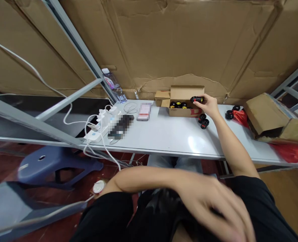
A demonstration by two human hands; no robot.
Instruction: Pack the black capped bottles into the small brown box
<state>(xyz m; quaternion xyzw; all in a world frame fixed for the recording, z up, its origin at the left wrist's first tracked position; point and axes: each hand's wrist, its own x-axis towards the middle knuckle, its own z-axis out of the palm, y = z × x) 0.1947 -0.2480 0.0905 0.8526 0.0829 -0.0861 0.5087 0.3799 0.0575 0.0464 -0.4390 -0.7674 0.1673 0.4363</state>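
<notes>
Pinched in the fingers of my right hand [208, 104] is a small black cylinder [196, 99] with red and yellow marks, lying roughly level. It is over the right end of an open cardboard box [180, 112]. Several black round pieces [178, 105], some with yellow rings, sit inside that box. Just below my right hand, more black round pieces [204, 124] rest on the white table. My left hand [218, 205] is in front of my chest, away from the table. It is blurred, with its fingers stretched out and nothing visible in them.
A phone [144, 112], a pixelated dark object [121, 126], a power strip [95, 134] with white cables and a bottle [115, 85] occupy the table's left. On the right are black pieces [229, 115], red plastic [240, 117] and a larger carton [269, 117]. Metal posts [76, 40] frame the table.
</notes>
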